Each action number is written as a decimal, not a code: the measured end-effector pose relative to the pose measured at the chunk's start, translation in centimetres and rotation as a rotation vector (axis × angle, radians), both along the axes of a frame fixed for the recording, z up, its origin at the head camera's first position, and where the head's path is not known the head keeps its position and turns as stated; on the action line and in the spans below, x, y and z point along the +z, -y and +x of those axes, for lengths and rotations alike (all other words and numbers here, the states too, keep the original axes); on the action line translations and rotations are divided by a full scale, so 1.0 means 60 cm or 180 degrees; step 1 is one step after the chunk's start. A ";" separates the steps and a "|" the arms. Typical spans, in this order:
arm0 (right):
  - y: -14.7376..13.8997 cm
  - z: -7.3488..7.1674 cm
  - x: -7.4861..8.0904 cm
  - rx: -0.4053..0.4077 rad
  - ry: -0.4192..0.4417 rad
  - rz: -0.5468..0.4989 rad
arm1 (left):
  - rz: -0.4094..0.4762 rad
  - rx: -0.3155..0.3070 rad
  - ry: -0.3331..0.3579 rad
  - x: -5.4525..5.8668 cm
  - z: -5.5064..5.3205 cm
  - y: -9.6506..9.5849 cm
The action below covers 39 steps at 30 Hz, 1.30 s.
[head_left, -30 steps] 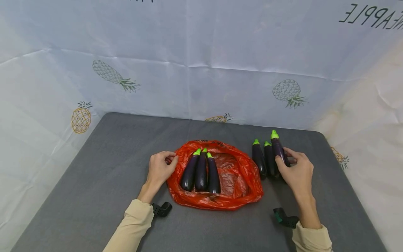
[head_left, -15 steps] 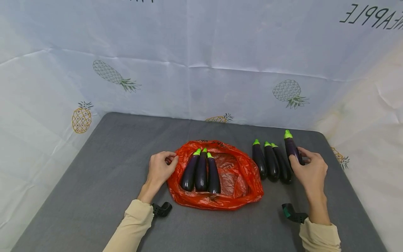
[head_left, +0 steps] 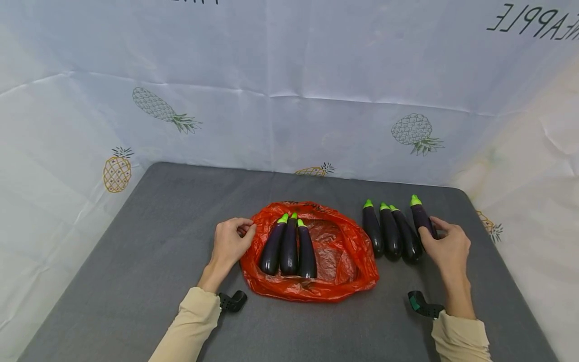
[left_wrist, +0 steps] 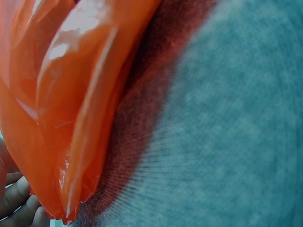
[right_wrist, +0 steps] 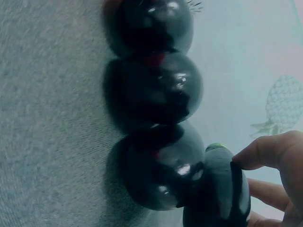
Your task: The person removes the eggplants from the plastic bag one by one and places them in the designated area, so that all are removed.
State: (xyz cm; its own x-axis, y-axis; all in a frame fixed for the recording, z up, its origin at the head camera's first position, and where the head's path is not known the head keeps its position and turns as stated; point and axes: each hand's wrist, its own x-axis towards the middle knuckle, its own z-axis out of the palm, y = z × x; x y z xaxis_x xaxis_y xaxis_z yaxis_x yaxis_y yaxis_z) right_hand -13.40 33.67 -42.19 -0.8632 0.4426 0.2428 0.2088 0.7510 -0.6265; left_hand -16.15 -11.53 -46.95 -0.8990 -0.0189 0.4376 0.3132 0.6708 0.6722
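Note:
In the head view a red plastic bag [head_left: 334, 294] lies spread with its mouth up, and three eggplants [head_left: 289, 246] with bright green caps rest inside it, side by side. My left hand [head_left: 231, 241] pinches the bag's left rim; the left wrist view shows the orange-red film [left_wrist: 80, 118] gathered at the fingers. My right hand [head_left: 448, 246] grips an eggplant [head_left: 421, 213] by its side, cap pointing away. Close to its left, three more eggplants [head_left: 390, 234] stand in a row right of the bag. The right wrist view shows the held eggplant [right_wrist: 218, 189] against the nearest one [right_wrist: 163, 168].
A grey cloth-covered table [head_left: 135, 281] holds everything. White fabric [head_left: 289, 125] with printed pineapples hangs behind the far edge and along both sides. Black wrist mounts [head_left: 232, 300] sit on both wrists.
My right hand moved right with the eggplant, uncovering another eggplant in the row, then lowered it slightly toward the table. My left hand and the bag have stayed put.

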 end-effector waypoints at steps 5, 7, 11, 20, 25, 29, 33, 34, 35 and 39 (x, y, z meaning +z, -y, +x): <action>-0.005 -0.003 -0.007 -0.0031 0.0090 -0.0051 | -0.0009 0.0002 0.0002 -0.001 0.000 0.000; -0.006 -0.003 -0.010 -0.0043 0.0140 -0.0081 | -0.0014 0.0007 0.0007 -0.001 0.000 0.000; -0.011 -0.005 -0.016 -0.0067 0.0241 -0.0124 | -0.0012 0.0009 0.0027 -0.002 0.000 0.000; -0.020 -0.007 -0.033 -0.0121 0.0505 -0.0189 | -0.0008 0.0013 0.0063 -0.003 0.001 0.000; -0.019 -0.004 -0.038 -0.0121 0.0457 -0.0139 | -0.0005 0.0006 0.0041 -0.004 0.000 0.000; -0.019 -0.002 -0.040 -0.0108 0.0388 -0.0139 | -0.0003 0.0002 0.0030 -0.003 -0.001 0.000; -0.021 -0.004 -0.042 -0.0094 0.0343 -0.0121 | 0.0006 -0.0003 0.0029 -0.003 -0.001 0.000; -0.021 -0.004 -0.043 -0.0092 0.0340 -0.0119 | 0.0006 -0.0002 0.0031 -0.003 -0.001 0.000; -0.021 -0.004 -0.043 -0.0092 0.0339 -0.0119 | 0.0005 0.0000 0.0032 -0.002 -0.001 0.000; -0.021 -0.005 -0.043 -0.0100 0.0346 -0.0122 | 0.0001 0.0010 0.0045 -0.002 -0.001 -0.001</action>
State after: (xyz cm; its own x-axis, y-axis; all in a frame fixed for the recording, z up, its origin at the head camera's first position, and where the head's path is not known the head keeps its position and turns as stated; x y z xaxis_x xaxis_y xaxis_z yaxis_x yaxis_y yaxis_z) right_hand -13.70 34.91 -44.75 -0.8691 0.4771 0.1307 0.3002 0.7188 -0.6271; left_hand -16.24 -11.49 -47.04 -0.9051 -0.0217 0.4247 0.3015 0.6715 0.6769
